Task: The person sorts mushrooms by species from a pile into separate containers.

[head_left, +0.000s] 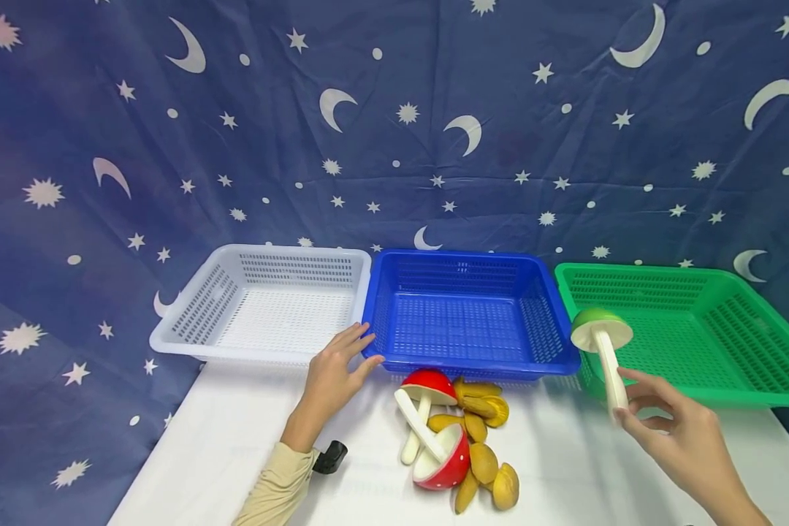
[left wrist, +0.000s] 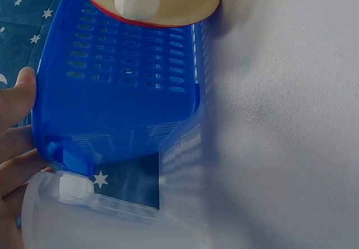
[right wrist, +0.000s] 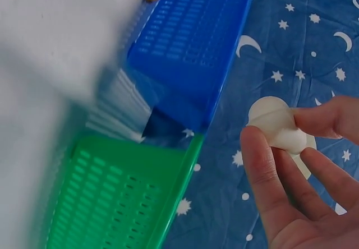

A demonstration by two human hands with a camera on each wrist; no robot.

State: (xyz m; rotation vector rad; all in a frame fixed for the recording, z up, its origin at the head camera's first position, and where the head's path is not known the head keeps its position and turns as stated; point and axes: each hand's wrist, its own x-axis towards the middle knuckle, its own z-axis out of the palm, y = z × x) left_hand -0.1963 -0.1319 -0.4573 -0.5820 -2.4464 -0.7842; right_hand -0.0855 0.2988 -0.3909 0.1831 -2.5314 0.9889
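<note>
In the head view, my right hand [head_left: 673,431] pinches the foot of a toy mushroom's white stem; its green cap [head_left: 595,326] is raised over the near left corner of the green basket [head_left: 673,398]. Up close in the right wrist view, thumb and fingers hold the pale stem end [right wrist: 275,123]. My left hand [head_left: 335,372] rests where the white basket [head_left: 250,353] and the blue basket [head_left: 460,365] meet, its fingers extended and holding nothing. Two red-capped toy mushrooms [head_left: 450,467] lie crossed in front of the blue basket.
Several yellow-brown toy mushrooms [head_left: 483,462] lie just right of the red ones on the white tabletop [head_left: 585,467]. The three baskets stand in a row against a dark blue curtain [head_left: 394,146] with moons and stars.
</note>
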